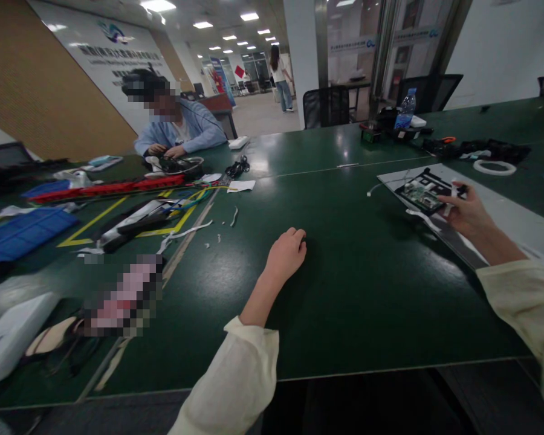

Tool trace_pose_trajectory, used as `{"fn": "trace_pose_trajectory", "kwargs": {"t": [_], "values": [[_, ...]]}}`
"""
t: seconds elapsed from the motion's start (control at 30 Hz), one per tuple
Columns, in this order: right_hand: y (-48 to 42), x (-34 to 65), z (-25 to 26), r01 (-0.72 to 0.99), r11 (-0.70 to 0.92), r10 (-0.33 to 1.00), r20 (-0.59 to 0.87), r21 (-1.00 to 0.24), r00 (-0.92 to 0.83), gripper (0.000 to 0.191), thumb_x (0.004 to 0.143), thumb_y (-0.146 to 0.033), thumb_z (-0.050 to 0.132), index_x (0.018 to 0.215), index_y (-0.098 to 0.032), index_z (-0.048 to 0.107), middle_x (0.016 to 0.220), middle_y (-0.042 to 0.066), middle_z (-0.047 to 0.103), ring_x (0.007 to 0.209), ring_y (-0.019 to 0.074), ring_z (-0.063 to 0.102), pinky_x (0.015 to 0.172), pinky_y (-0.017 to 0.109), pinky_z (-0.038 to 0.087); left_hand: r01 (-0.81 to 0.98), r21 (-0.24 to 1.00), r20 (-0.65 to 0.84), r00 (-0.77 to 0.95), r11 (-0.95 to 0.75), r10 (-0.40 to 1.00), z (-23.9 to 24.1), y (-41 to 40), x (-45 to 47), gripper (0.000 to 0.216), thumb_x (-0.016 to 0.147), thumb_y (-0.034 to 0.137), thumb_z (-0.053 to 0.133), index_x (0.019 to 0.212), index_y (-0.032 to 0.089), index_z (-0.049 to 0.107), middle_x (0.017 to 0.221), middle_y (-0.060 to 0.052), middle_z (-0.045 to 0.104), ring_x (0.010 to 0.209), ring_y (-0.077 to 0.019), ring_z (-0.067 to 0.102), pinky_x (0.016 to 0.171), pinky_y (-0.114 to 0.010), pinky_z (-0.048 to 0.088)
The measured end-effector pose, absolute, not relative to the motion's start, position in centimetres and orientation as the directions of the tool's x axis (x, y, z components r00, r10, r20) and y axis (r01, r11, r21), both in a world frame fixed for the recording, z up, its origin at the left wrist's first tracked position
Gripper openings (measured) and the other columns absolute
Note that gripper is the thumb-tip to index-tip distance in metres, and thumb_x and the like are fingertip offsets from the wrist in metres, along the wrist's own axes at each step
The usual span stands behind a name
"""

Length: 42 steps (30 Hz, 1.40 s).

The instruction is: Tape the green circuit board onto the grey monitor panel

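At the right, my right hand [471, 214] grips a green circuit board [420, 197] by its near edge, between thumb and fingers. The board is held over a grey-white sheet [521, 223] with a black printed pattern or flat black part [435, 176] on it. A thin white cable [381, 188] sticks out to the board's left, and a white strip [421, 219] hangs just below it. My left hand [288, 254] rests on the green tabletop [344, 302] with its fingers curled in. Nothing shows in it, though the palm is hidden.
A white tape roll [494, 167], a water bottle [405, 109] and black parts [480, 148] lie at the back right. To the left are a blue tray [27, 232], a red strip [109, 188], cables and white scraps [234, 216]. A co-worker [181, 121] sits across the table.
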State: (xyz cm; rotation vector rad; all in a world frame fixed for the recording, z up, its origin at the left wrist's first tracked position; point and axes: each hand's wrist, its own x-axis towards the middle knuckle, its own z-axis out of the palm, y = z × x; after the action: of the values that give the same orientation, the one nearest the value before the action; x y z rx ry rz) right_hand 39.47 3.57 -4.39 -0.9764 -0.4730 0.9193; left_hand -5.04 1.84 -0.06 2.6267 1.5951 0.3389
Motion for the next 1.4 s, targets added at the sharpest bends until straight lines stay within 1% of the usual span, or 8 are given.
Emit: {"fn": "trace_pose_trajectory", "kwargs": {"t": [0.3,0.57,0.77,0.9,1.07,1.2,1.3,1.4], "values": [[3.5,37.5,-3.8,-0.541,0.301,0.798,-0.104,-0.785,0.594,0.056,0.060,0.011,0.058,0.100,-0.026,0.048,0.095,0.001,0.063,0.084,0.0190,0.064,0.052,0.027,0.056,0.864,0.197,0.153,0.439,-0.463,0.885,-0.2,1.9,-5.1,0.021,0.090,0.021,0.042,0.106,0.019,0.055,0.098,-0.005,0.055,0.084,-0.0159,0.056,0.073,-0.028,0.044],[2.2,37.9,-2.2,-0.661,0.292,0.836,-0.151,-0.692,0.527,0.035,0.072,0.001,0.052,0.098,-0.022,0.053,0.081,-0.003,0.063,0.054,0.0051,0.055,0.046,0.014,0.049,0.862,0.170,0.152,0.455,-0.477,0.877,0.0,1.8,-5.0,0.022,0.090,0.022,0.041,0.106,0.018,0.055,0.100,-0.007,0.055,0.085,-0.0165,0.056,0.073,-0.028,0.045],[0.2,32.5,-0.7,-0.359,-0.125,0.992,-0.125,-0.925,-0.022,0.054,0.071,-0.007,0.066,0.116,-0.034,0.053,0.108,-0.001,0.064,0.081,0.0141,0.064,0.063,0.024,0.054,0.893,0.170,0.265,0.366,-0.417,0.892,-0.6,2.2,-5.3,0.018,0.089,0.019,0.043,0.102,0.019,0.056,0.097,-0.006,0.056,0.081,-0.0170,0.057,0.070,-0.028,0.046],[-1.2,28.6,-0.6,-0.126,-0.248,0.908,-0.185,-0.961,-0.375,0.073,0.071,-0.015,0.071,0.133,-0.037,0.037,0.126,0.005,0.053,0.104,0.0226,0.059,0.076,0.035,0.055,0.899,0.261,0.434,0.215,-0.351,0.875,-0.5,2.6,-5.6,0.020,0.088,0.015,0.043,0.102,0.018,0.056,0.099,-0.007,0.055,0.084,-0.0173,0.057,0.075,-0.030,0.048],[-2.7,25.5,-0.3,0.011,-0.296,0.765,-0.244,-0.955,-0.596,0.084,0.078,-0.026,0.065,0.145,-0.036,0.014,0.133,0.010,0.045,0.111,0.0250,0.056,0.087,0.044,0.052,0.857,0.325,0.615,0.129,-0.399,0.778,0.2,2.4,-5.2,0.026,0.086,0.013,0.046,0.111,0.018,0.052,0.110,-0.009,0.051,0.101,-0.0212,0.053,0.089,-0.038,0.046],[-3.0,24.3,-0.1,0.181,-0.134,0.845,-0.208,-0.974,-0.492,0.086,0.081,-0.037,0.062,0.147,-0.035,0.006,0.130,0.010,0.049,0.107,0.0244,0.059,0.086,0.044,0.052,0.757,0.292,0.558,0.361,-0.584,0.747,0.9,1.5,-4.1,0.031,0.092,0.022,0.042,0.122,0.017,0.045,0.119,-0.010,0.049,0.110,-0.0204,0.050,0.097,-0.038,0.042],[-2.2,25.0,-0.7,0.399,0.046,0.959,-0.071,-0.916,-0.273,0.081,0.082,-0.045,0.059,0.147,-0.032,0.013,0.121,0.010,0.057,0.098,0.0239,0.062,0.086,0.045,0.052,0.689,0.214,0.419,0.576,-0.692,0.702,1.2,0.7,-3.3,0.038,0.094,0.029,0.040,0.130,0.018,0.040,0.127,-0.010,0.047,0.119,-0.0215,0.044,0.103,-0.039,0.037],[-1.1,26.9,-1.7,0.466,0.068,0.995,0.025,-0.882,-0.099,0.071,0.084,-0.049,0.054,0.144,-0.028,0.023,0.114,0.010,0.062,0.096,0.0239,0.063,0.084,0.045,0.052,0.645,0.191,0.292,0.683,-0.740,0.670,1.0,0.2,-2.9,0.041,0.095,0.035,0.038,0.133,0.019,0.038,0.134,-0.009,0.044,0.125,-0.0214,0.040,0.106,-0.039,0.034]]}}
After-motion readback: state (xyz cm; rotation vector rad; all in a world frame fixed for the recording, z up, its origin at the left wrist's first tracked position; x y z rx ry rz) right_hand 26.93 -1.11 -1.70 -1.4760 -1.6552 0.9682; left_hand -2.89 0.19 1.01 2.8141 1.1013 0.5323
